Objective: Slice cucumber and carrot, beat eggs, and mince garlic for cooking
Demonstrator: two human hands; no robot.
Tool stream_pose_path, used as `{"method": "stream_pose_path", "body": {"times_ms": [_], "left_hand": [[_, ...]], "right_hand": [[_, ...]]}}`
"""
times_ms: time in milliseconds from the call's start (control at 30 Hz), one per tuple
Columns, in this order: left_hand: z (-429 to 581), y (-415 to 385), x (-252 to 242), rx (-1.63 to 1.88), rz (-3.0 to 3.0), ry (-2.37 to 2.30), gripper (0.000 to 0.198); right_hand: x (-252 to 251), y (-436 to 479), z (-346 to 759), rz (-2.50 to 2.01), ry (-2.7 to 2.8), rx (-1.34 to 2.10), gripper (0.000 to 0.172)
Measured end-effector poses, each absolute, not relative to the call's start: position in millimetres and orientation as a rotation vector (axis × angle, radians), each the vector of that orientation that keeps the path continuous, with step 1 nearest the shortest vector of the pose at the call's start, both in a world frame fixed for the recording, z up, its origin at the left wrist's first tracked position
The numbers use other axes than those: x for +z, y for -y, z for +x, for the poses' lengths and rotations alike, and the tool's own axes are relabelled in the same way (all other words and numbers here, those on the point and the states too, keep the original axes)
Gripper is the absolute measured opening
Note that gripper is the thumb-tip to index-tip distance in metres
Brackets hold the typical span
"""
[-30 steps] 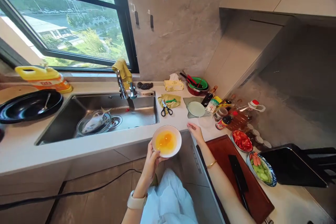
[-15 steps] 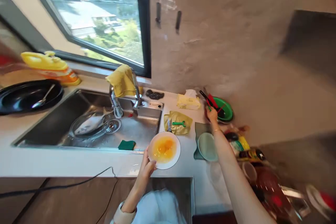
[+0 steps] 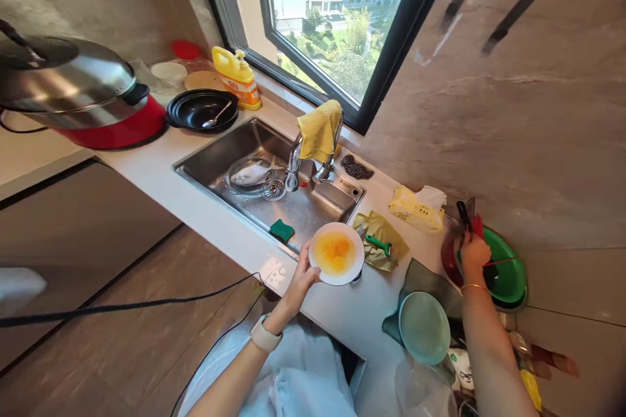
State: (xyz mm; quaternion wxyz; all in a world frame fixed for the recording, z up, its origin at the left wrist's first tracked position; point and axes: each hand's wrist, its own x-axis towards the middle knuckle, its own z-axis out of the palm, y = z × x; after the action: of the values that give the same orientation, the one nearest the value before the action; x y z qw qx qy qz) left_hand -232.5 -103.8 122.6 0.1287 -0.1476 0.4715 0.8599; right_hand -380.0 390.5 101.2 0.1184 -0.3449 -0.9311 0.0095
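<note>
The right hand point(image 3: 475, 254) has shifted to frame right, grip unclear; the left hand point(image 3: 302, 280) clasps a round white bowl point(image 3: 358, 253) of yellow eggs point(image 3: 341, 249), likely fragile, best side-held level.

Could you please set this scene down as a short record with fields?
Left hand: holds a white bowl by its side
Bowl contents: raw eggs, yolks visible
Right hand: at the green basin; grip unclear
Sink: fish in a clear dish
Faucet: yellow cloth draped over it
</note>
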Motion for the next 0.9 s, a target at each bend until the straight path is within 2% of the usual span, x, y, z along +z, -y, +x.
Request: {"method": "stream_pose_path", "body": {"times_ms": [100, 167, 267, 367, 433, 533, 700, 900], "left_hand": [[-237, 116, 125, 2.535, -0.438, -1.364, 0.082], [-240, 126, 127, 2.557, -0.432, -1.329, 0.083], [-244, 145, 128, 2.577, -0.430, -1.288, 0.084], [-247, 170, 128, 2.581, -0.442, -1.289, 0.082], [-247, 191, 126, 2.578, -0.437, -1.307, 0.079], [-245, 226, 123, 2.580, -0.457, -1.363, 0.075], [-240, 288, 120, 2.578, -0.574, -1.412, 0.074], [-240, 345, 114, 2.653, -0.707, -1.423, 0.073]], "right_hand": [[133, -385, -376, -0.987, 2.630, 0.034, 0.051], [162, -372, -370, -0.845, 2.441, 0.170, 0.060], [204, -336, -362, -0.688, 2.108, 0.561, 0.065], [215, -272, -366, -0.551, 1.998, 1.102, 0.060], [198, -212, -380, -0.464, 2.020, 1.464, 0.057], [148, -106, -420, -0.421, 2.129, 1.755, 0.041], [78, 32, -493, -0.496, 2.474, 1.571, 0.038], [52, 61, -515, -0.603, 2.539, 1.487, 0.028]]}}
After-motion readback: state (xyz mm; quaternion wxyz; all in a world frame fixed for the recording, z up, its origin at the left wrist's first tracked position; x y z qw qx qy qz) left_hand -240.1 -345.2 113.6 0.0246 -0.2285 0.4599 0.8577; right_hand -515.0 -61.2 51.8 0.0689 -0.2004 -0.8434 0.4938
